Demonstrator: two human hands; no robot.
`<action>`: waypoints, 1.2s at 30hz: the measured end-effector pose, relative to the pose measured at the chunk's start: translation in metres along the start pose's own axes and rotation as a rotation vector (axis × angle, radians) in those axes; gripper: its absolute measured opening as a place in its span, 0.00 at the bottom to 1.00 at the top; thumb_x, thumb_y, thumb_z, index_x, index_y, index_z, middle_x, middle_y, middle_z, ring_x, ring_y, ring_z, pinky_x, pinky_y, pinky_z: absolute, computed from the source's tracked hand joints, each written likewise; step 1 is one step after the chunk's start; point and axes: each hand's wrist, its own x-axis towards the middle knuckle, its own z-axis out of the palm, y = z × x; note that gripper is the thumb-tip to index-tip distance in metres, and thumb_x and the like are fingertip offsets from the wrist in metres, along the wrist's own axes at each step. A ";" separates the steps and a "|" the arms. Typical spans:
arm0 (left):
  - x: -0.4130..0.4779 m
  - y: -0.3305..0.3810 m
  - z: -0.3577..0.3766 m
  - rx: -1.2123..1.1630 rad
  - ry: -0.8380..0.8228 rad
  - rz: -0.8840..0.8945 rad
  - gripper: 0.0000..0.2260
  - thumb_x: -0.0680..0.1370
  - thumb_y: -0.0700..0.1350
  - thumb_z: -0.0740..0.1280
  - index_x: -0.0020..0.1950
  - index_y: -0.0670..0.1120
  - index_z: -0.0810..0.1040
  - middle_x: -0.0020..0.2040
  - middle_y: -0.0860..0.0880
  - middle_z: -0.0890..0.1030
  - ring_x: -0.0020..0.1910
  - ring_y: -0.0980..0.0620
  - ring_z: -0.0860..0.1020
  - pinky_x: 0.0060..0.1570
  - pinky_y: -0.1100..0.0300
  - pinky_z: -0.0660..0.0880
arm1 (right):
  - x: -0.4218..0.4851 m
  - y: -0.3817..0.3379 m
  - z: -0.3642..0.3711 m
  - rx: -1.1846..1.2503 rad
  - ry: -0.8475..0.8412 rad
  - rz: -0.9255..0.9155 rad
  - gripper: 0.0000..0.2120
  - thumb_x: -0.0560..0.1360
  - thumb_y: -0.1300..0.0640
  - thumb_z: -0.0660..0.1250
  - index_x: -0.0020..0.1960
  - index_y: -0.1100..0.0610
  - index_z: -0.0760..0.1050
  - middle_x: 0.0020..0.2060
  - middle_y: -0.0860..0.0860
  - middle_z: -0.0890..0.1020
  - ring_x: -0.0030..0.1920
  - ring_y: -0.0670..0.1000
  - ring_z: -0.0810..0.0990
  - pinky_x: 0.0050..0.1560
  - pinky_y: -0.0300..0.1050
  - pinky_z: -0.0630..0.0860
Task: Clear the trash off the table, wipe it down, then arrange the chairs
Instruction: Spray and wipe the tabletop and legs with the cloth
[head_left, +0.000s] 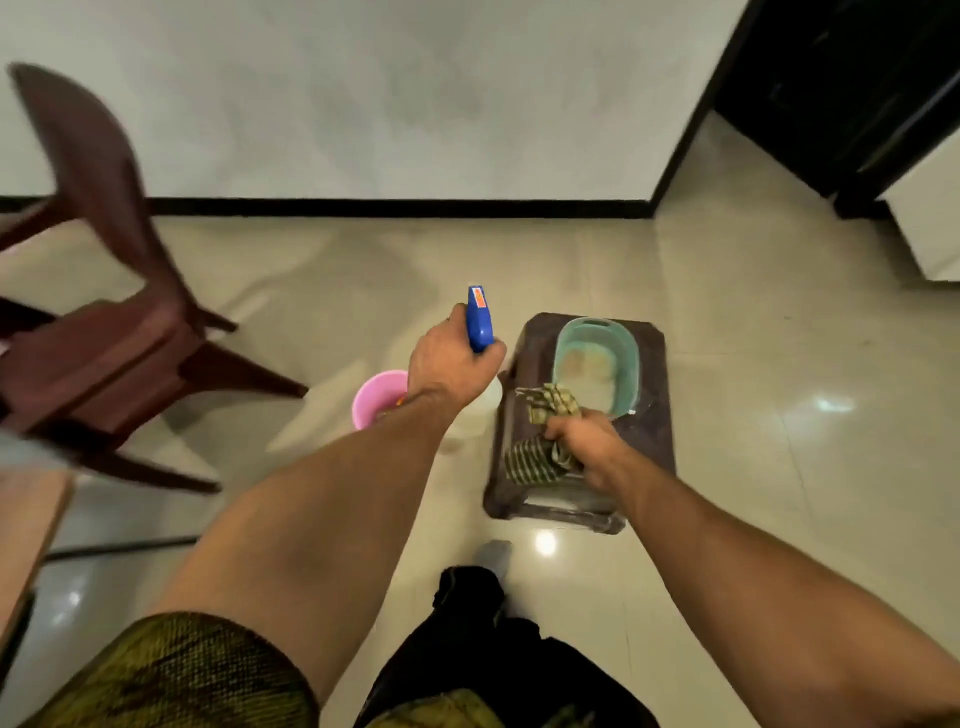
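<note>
Your right hand (582, 441) grips the striped cloth (535, 457) over the near half of the brown stool (649, 436). Just left of the stool, your left hand (452, 364) is wrapped round the spray bottle (480, 319). The chair (104, 338) stands well left of the stool.

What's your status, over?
Left grip holds spray bottle. Right grip holds striped cloth at the stool. Brown chair off left, not in the way.

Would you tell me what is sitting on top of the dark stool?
A teal basin sits on the stool; the right hand grips a striped cloth over its front. Anything beneath the cloth is hidden.
</note>
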 end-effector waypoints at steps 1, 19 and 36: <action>-0.025 -0.021 -0.019 0.006 0.036 -0.062 0.09 0.75 0.52 0.65 0.48 0.48 0.70 0.37 0.47 0.78 0.37 0.40 0.75 0.37 0.53 0.69 | -0.009 0.003 0.018 0.032 -0.035 0.010 0.18 0.61 0.66 0.68 0.51 0.65 0.79 0.39 0.60 0.79 0.39 0.57 0.78 0.39 0.48 0.77; -0.285 -0.338 -0.226 -0.411 0.367 -0.772 0.10 0.73 0.50 0.68 0.34 0.50 0.72 0.30 0.53 0.75 0.37 0.43 0.78 0.39 0.56 0.74 | -0.169 0.059 0.446 -0.019 -0.609 0.097 0.19 0.84 0.50 0.57 0.66 0.61 0.76 0.56 0.62 0.83 0.54 0.62 0.84 0.56 0.63 0.80; -0.258 -0.478 -0.342 -0.570 0.576 -0.928 0.18 0.71 0.55 0.64 0.39 0.39 0.77 0.32 0.41 0.83 0.35 0.41 0.84 0.41 0.49 0.82 | -0.156 0.023 0.644 -0.337 -0.549 -0.065 0.11 0.80 0.51 0.66 0.58 0.57 0.79 0.50 0.56 0.85 0.48 0.58 0.84 0.54 0.58 0.81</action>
